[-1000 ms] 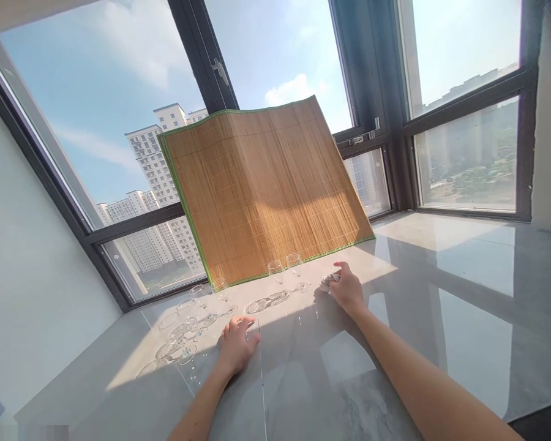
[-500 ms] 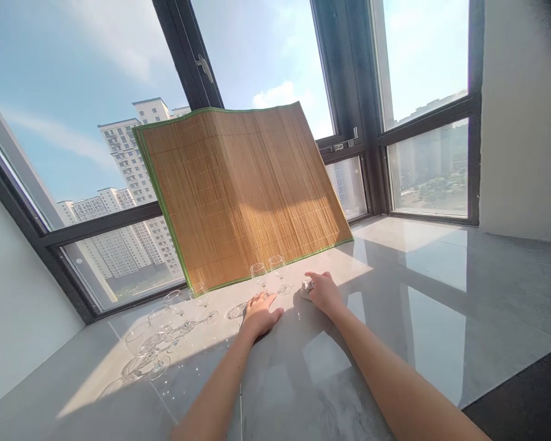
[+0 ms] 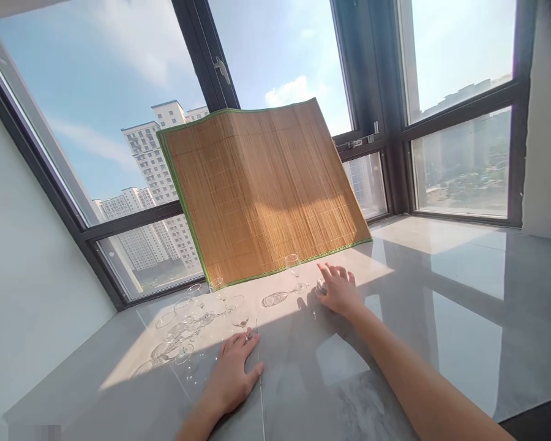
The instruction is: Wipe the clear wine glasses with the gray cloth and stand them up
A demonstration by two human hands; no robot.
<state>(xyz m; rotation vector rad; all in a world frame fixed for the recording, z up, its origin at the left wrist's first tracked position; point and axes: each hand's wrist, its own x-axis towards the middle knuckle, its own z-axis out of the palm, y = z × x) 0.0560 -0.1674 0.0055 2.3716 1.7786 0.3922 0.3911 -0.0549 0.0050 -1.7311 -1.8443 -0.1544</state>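
Note:
My left hand (image 3: 234, 367) lies low over the grey marble top, its fingertips around the foot of a clear stemmed glass (image 3: 240, 315) that stands upright. Part of that foot is hidden by the fingers. To its right, my right hand (image 3: 340, 289) is palm down with the fingers spread, beside and partly over a small whitish, shiny thing (image 3: 321, 286) whose kind I cannot make out. Between the hands, farther back, a single stemmed glass (image 3: 292, 263) stands upright and casts a patterned shadow. Several more stemmed glasses (image 3: 183, 309) are grouped to the left.
A green-edged bamboo mat (image 3: 266, 190) leans against the window behind the glasses. The shiny grey marble surface (image 3: 321, 398) runs to a white wall (image 3: 37, 275) on the left. Dark window frames (image 3: 397, 177) border the back.
My left hand has moved left and nearer, and one of the two middle glasses has shifted with it toward the group. My right hand's fingers have spread from the whitish thing. The view has turned slightly left.

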